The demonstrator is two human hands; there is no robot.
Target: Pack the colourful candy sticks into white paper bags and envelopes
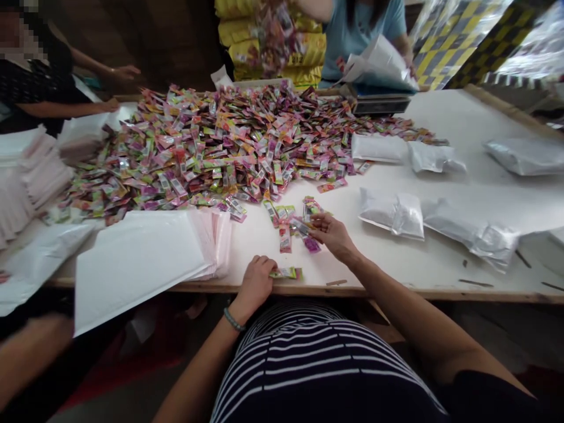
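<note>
Single head camera, worn on the person's head, looked forward and down over the worktop [476, 205] from close above.

Up top, the packets tumbling in front of the yellow sacks [240, 44] are a motion blur, and the blue-shirted person [368, 35] is cut off by the upper edge. Down at lower left, a smeared forearm [35, 352] runs out of frame, while the print on the small packets [211, 141] is too tiny to read and the heap hides the counter [476, 200] beneath it.
</note>
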